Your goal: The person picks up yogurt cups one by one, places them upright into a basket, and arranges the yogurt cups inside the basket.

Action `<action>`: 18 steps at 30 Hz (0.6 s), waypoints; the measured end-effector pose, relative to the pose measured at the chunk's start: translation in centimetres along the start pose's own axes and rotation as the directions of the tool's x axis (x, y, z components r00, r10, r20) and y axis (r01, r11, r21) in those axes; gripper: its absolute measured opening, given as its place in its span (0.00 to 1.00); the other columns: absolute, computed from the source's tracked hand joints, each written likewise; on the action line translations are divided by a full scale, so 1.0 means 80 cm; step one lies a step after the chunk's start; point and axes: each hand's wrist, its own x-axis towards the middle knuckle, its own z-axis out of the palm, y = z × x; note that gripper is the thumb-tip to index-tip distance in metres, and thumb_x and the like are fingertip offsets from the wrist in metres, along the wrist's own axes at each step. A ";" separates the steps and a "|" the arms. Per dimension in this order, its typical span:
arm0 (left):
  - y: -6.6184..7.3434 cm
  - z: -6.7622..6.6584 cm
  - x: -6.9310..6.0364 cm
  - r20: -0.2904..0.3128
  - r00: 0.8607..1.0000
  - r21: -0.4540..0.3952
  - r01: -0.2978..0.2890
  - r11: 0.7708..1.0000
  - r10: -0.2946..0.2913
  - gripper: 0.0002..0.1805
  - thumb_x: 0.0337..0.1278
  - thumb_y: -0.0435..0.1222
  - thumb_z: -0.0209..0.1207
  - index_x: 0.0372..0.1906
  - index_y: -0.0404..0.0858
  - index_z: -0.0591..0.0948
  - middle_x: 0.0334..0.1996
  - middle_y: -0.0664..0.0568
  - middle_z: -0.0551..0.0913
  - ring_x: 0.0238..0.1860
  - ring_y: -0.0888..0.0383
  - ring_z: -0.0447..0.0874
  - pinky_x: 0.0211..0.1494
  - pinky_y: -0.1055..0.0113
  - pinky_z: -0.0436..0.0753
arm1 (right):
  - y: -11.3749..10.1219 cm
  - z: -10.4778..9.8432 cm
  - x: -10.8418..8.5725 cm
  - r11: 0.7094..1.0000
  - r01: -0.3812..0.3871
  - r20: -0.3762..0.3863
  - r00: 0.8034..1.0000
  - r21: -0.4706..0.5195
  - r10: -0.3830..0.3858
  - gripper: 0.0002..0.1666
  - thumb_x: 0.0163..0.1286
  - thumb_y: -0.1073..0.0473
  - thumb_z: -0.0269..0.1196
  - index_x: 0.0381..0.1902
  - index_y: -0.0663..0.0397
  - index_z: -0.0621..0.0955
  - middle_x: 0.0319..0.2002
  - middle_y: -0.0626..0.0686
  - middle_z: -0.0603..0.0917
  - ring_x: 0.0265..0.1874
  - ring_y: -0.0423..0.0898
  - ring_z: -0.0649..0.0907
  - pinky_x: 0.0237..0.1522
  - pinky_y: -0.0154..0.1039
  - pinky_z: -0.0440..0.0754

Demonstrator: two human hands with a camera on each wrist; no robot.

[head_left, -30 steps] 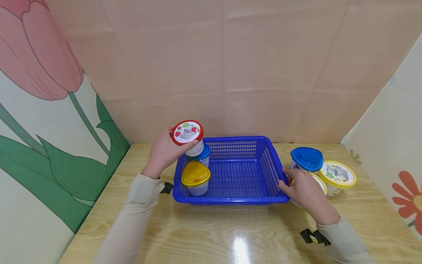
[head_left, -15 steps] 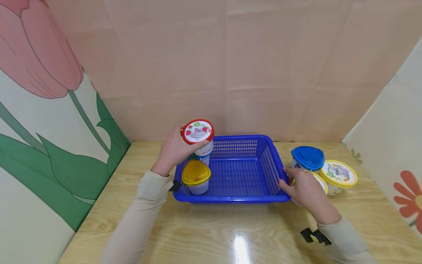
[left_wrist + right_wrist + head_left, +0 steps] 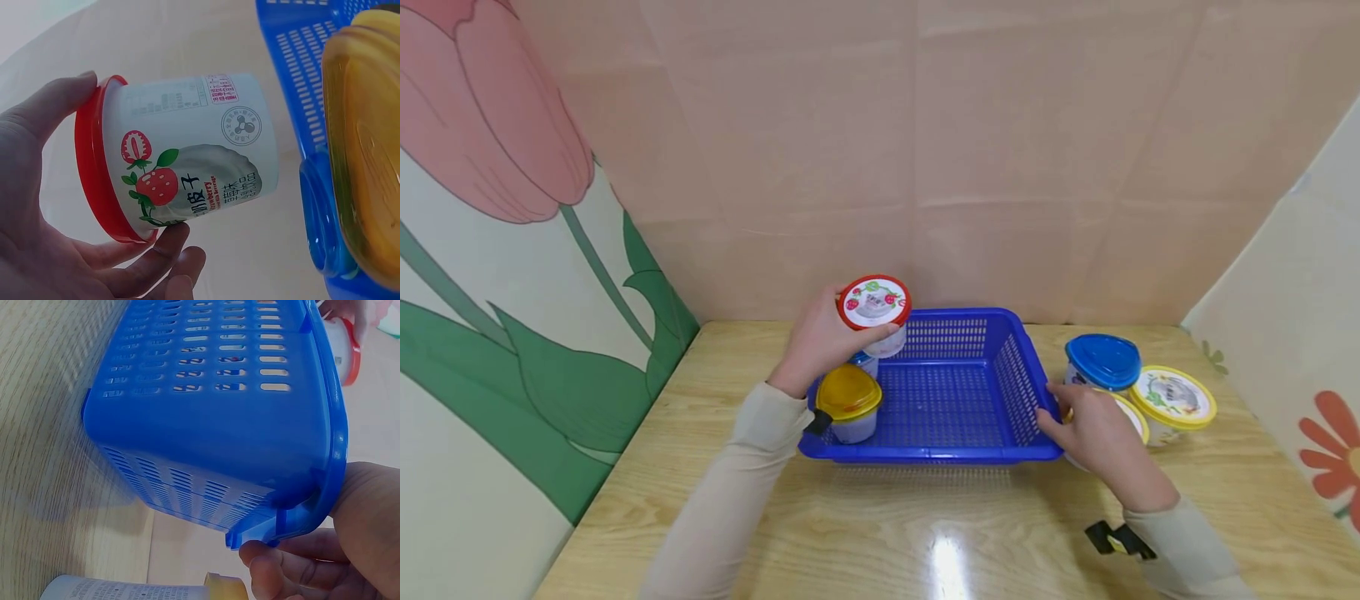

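In the head view my left hand [image 3: 816,343] grips a white tub with a red strawberry lid [image 3: 876,303] by its lid, above the back left of the blue plastic basket [image 3: 943,400]. The left wrist view shows the thumb on one side of the red lid and the fingers on the other; strawberries are printed on the tub's side. My right hand [image 3: 1101,433] holds the basket's right rim, thumb and fingers curled round it. Inside the basket at the left stand a yellow-lidded tub [image 3: 850,396] and a blue-lidded tub [image 3: 868,365], the latter mostly hidden.
Right of the basket, on the wooden table [image 3: 880,533], stand a blue-lidded tub [image 3: 1102,360], a yellow-lidded tub [image 3: 1172,395] and another yellow-lidded tub [image 3: 1133,410] partly behind my right hand. A papered wall [image 3: 925,167] rises at the back, with decorated side walls.
My left hand has carried the red-lidded tub rightward, from over the basket's left edge to farther in. My right hand stays on the rim, and the basket has hardly moved.
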 end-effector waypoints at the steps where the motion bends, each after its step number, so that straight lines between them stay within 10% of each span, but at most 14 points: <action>1: 0.002 0.002 0.001 0.005 1.000 -0.005 0.001 1.000 0.000 0.45 0.40 0.62 0.73 0.60 0.40 0.73 0.50 0.52 0.79 0.48 0.54 0.78 0.50 0.59 0.83 | 0.000 0.000 0.000 1.000 -0.001 0.001 1.000 0.001 0.001 0.31 0.66 0.53 0.68 0.56 0.74 0.79 0.29 0.54 0.82 0.23 0.45 0.76 0.22 0.36 0.75; 18: 0.003 0.032 0.010 0.089 0.996 0.019 0.022 1.000 -0.023 0.45 0.39 0.62 0.74 0.60 0.42 0.73 0.49 0.54 0.81 0.47 0.56 0.79 0.48 0.60 0.83 | 0.003 0.002 0.002 1.000 0.005 -0.010 1.000 0.003 -0.005 0.30 0.65 0.53 0.68 0.56 0.74 0.79 0.29 0.54 0.82 0.23 0.45 0.76 0.22 0.36 0.75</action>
